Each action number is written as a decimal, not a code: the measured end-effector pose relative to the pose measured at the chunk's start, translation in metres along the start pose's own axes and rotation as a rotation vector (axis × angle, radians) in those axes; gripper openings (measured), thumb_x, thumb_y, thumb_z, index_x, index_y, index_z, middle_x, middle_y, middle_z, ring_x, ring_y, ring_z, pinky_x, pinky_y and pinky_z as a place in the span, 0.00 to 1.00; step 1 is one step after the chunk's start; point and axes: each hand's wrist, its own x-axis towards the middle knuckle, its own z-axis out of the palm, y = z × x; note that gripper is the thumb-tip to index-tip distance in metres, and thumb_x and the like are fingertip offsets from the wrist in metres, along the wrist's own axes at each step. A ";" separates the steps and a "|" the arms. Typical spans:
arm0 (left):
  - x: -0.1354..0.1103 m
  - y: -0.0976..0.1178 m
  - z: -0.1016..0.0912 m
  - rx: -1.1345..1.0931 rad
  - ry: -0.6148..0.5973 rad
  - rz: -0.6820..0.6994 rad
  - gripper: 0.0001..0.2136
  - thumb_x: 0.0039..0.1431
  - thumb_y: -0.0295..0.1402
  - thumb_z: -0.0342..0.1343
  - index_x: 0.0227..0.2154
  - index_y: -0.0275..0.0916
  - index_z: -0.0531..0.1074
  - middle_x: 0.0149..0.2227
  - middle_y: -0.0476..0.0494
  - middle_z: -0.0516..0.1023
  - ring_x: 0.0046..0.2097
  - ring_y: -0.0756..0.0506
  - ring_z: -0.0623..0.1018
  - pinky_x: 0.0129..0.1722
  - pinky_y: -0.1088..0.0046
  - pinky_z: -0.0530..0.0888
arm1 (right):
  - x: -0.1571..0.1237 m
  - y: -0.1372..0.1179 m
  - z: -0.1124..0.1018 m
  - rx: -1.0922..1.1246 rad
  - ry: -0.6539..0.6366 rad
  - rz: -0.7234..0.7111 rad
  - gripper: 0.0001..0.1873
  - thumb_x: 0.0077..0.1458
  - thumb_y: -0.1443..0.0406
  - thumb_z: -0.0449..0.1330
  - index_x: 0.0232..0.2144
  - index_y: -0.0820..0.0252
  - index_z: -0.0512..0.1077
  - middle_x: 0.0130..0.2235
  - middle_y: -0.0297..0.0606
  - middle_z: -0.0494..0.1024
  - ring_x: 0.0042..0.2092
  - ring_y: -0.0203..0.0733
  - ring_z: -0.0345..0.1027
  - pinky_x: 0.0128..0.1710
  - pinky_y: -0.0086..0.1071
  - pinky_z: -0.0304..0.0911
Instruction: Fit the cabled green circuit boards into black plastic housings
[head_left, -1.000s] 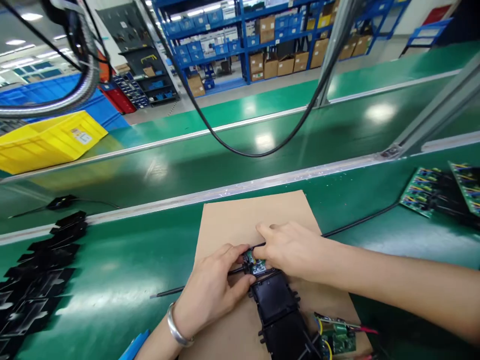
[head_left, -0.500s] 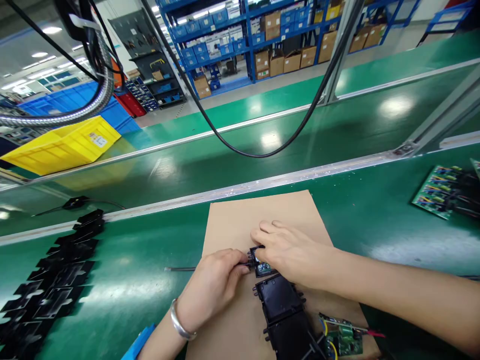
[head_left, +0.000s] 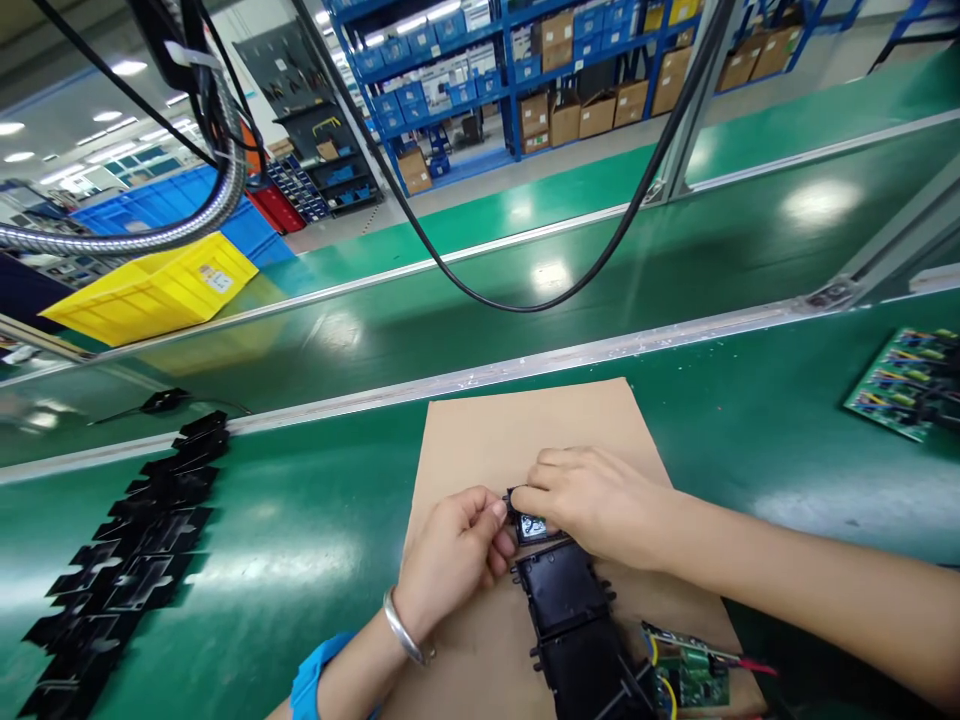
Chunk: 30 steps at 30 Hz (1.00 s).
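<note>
Both hands meet over a brown cardboard sheet (head_left: 517,430) on the green bench. My left hand (head_left: 457,550), with a silver bangle on the wrist, pinches the left side of a small black part with a circuit board inside (head_left: 531,524). My right hand (head_left: 592,500) curls its fingers over the same part from the right and above. The part sits at the far end of a black plastic housing (head_left: 566,620) lying on the cardboard. A small green circuit board with coloured wires (head_left: 686,675) lies beside the housing at the near right.
Several black plastic housings (head_left: 127,570) lie in a row at the left. Green circuit boards (head_left: 904,380) lie at the far right. A conveyor belt (head_left: 525,290) runs behind the bench, a yellow bin (head_left: 150,290) beyond it. A black cable (head_left: 525,300) hangs overhead.
The thin black cable that lay across the cardboard and bench is gone from view. Both hands have drawn closer together on the small part, and the view has shifted slightly right.
</note>
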 end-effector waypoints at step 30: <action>-0.019 -0.005 -0.007 1.091 0.337 0.646 0.08 0.64 0.25 0.48 0.43 0.40 0.68 0.37 0.45 0.72 0.38 0.45 0.72 0.38 0.67 0.72 | -0.011 0.002 -0.016 0.174 -0.042 0.004 0.14 0.57 0.73 0.54 0.42 0.58 0.76 0.44 0.41 0.72 0.46 0.44 0.63 0.41 0.35 0.62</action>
